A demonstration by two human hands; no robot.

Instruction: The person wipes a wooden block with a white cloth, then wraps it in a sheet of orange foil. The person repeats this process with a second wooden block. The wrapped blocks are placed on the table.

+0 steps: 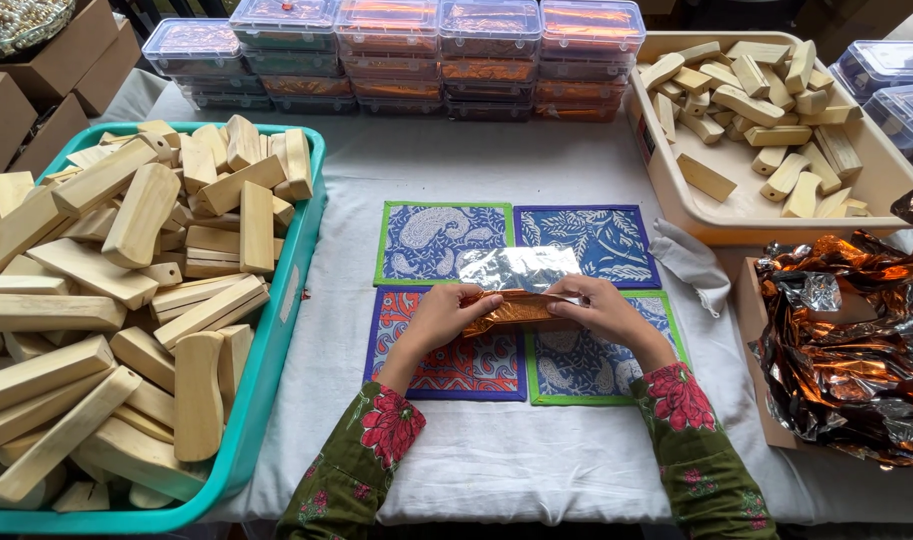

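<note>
Foil-wrapped block (511,310) sits mid-tabletop on four patterned mats (446,243), between both hands. Copper side of the foil is already round the block; a silver flap (516,268) lies flat toward the far edge, not folded over yet. So the wrap looks partly done: body covered, flap and ends open, as far as I can judge.

Left hand (441,318) pinches the left end of the block, right hand (601,310) clamps the right end; fingers closed on the foil, hands apart by the block's length.

Outward: teal tray (276,330) at the left edge, heaped with bare wooden blocks (141,215). Beige tray (676,195) at the far right corner, fewer blocks in it. Stacked clear lidded boxes (436,50) along the far edge, with orange foil inside. Crumpled foil sheets (846,340) in a cardboard box at the right edge. Small white cloth (691,262) beside the mats.

Hard to make out: the block itself is hidden under the foil, so its shape is a guess. Can't tell whether the ends are tucked. Both trays are cut off by the frame.
</note>
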